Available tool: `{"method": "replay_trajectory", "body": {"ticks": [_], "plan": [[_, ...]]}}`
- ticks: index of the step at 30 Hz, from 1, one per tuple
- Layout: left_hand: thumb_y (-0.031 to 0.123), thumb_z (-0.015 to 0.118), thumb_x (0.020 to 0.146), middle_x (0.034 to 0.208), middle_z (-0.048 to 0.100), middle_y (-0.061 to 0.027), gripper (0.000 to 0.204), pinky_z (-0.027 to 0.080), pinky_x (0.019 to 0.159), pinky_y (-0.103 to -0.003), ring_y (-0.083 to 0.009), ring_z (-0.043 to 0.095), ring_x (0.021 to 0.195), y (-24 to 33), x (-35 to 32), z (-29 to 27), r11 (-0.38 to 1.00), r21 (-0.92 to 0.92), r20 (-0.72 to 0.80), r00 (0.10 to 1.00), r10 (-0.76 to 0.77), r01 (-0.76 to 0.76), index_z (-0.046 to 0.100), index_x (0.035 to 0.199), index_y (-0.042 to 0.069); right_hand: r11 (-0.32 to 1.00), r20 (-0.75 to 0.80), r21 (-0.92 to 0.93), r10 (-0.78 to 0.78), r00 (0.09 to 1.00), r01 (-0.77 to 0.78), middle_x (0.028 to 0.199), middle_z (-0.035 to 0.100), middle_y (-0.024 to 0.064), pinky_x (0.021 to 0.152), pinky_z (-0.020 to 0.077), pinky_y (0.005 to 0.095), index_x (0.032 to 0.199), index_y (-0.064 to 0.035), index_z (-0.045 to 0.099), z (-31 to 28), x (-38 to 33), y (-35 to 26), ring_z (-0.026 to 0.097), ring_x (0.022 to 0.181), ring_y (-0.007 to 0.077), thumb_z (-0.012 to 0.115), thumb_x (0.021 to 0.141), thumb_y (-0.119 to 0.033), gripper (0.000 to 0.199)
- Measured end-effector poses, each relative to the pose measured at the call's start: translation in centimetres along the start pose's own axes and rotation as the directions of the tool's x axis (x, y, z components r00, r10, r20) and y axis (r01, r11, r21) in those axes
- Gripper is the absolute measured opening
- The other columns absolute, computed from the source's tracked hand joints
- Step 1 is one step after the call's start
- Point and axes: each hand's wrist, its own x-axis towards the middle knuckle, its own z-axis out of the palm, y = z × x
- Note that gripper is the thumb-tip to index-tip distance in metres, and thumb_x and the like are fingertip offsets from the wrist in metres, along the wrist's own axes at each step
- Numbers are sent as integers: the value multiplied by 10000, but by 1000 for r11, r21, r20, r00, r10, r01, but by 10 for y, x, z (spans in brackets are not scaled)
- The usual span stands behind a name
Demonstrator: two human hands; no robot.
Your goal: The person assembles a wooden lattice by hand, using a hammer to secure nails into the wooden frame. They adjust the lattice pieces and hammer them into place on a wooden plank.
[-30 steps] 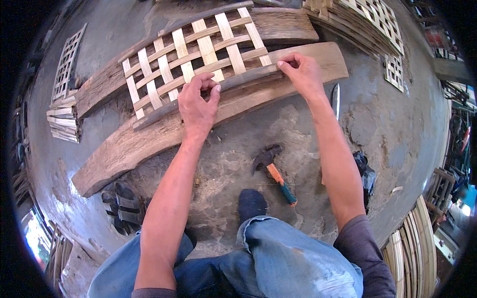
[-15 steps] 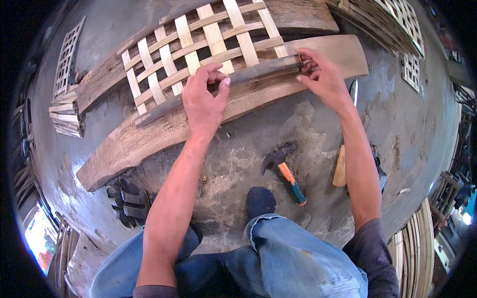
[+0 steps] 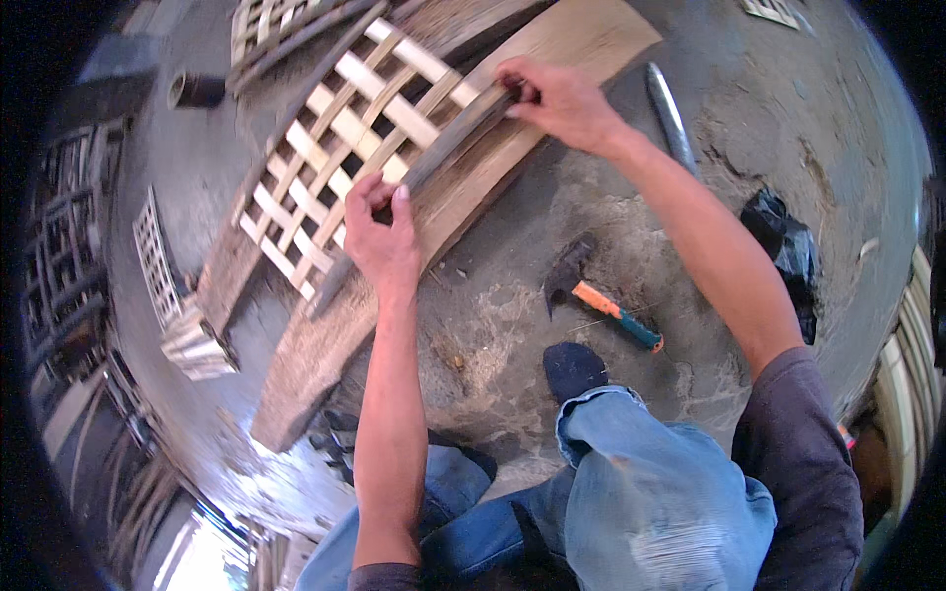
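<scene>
A woven lattice panel point(image 3: 345, 128) of pale flat slats rests across two thick wooden boards. A dark narrow strip point(image 3: 455, 138) runs along its near edge. My right hand point(image 3: 564, 106) is closed round the far right end of this strip, thumb below and fingers curled over. Farther down the same edge, my left hand point(image 3: 382, 236) is closed on the strip with thumb and bent fingers; its palm hides part of the strip. The nearer board point(image 3: 325, 345) lies beneath, slanting from lower left to upper right.
A claw hammer point(image 3: 616, 313) with an orange and green handle lies on the floor before my foot point(image 3: 574, 371). Right of the boards lies a metal blade point(image 3: 670, 113), and a black plastic bag point(image 3: 783, 241) sits beyond my right forearm. Another lattice piece point(image 3: 156, 251) stands at left.
The view has swung round, so panel and boards now slant more steeply up to the right. Both hands stay at the dark strip.
</scene>
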Motion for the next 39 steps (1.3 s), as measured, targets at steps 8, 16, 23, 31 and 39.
{"method": "replay_trajectory", "body": {"ticks": [8, 16, 23, 31, 39], "plan": [[107, 733, 907, 931, 683, -56, 367, 477, 761, -246, -93, 599, 815, -8, 25, -24, 960, -278, 23, 999, -38, 42, 566, 1217, 1, 946, 52, 326, -19, 998, 1, 951, 717, 87, 752, 561, 318, 1216, -37, 629, -14, 12, 13, 691, 820, 172, 723, 706, -77, 520], [107, 708, 924, 946, 673, -37, 372, 472, 744, -250, -88, 588, 832, -10, 30, -37, 971, -237, 45, 999, -11, 21, 558, 1254, 24, 949, 71, 315, -35, 997, 11, 1007, 670, 91, 770, 540, 279, 1243, -1, 606, -15, 12, 9, 639, 824, 126, 672, 766, 7, 482], [85, 738, 890, 902, 689, -39, 356, 485, 766, -246, -94, 612, 819, -3, 20, -32, 996, -55, 145, 987, 76, -69, 583, 1205, 24, 961, 58, 276, 3, 998, -19, 1000, 673, 76, 795, 533, 282, 1232, -14, 621, -16, 10, 9, 628, 832, 125, 659, 784, -11, 450], [76, 726, 888, 903, 693, -33, 315, 501, 798, -272, -109, 621, 823, -7, 20, -22, 991, -132, 161, 987, 19, 3, 604, 1176, 40, 954, 38, 293, 53, 998, -62, 953, 691, 66, 791, 527, 298, 1158, -35, 673, -9, 11, 3, 641, 858, 156, 649, 800, -74, 361], [50, 718, 885, 913, 695, -48, 296, 516, 795, -289, -128, 635, 831, -10, 18, -28, 982, -187, 97, 995, 34, -15, 611, 1160, 31, 993, 156, 115, -50, 987, 32, 1046, 595, 50, 744, 496, 290, 1247, -27, 615, -15, 13, -6, 551, 809, 164, 717, 733, -11, 525]]}}
